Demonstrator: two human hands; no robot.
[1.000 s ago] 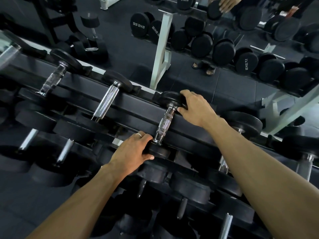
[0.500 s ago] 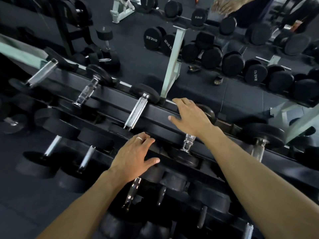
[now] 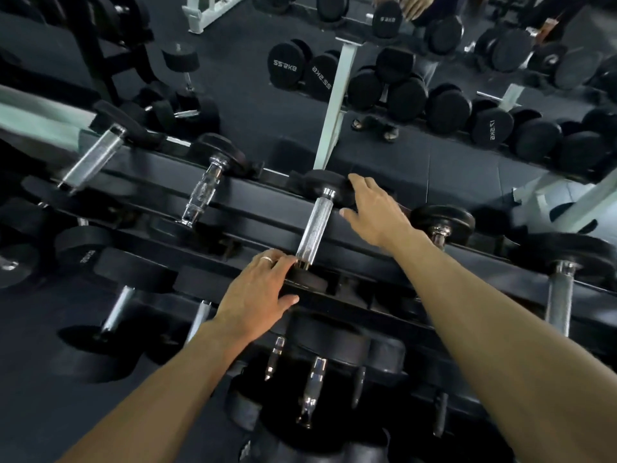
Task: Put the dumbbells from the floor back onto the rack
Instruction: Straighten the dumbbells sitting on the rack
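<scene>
Both hands reach onto the top tier of a black dumbbell rack (image 3: 267, 202), each grip spread with fingers nearly straight rather than wrapped around anything. Right hand (image 3: 374, 208) lies with its fingertips on the far black head of a chrome-handled dumbbell (image 3: 314, 225) resting across the top tier; its thumb points toward the handle without closing on it. Left hand (image 3: 257, 292), a ring (image 3: 267, 259) on one finger, lays its fingers over the dumbbell's near head, thumb extended along the rail below. Neighbouring dumbbells sit on the same tier to either side. Larger dumbbells fill the lower tiers, and a mirror (image 3: 434, 78) behind shows more racked weights.
</scene>
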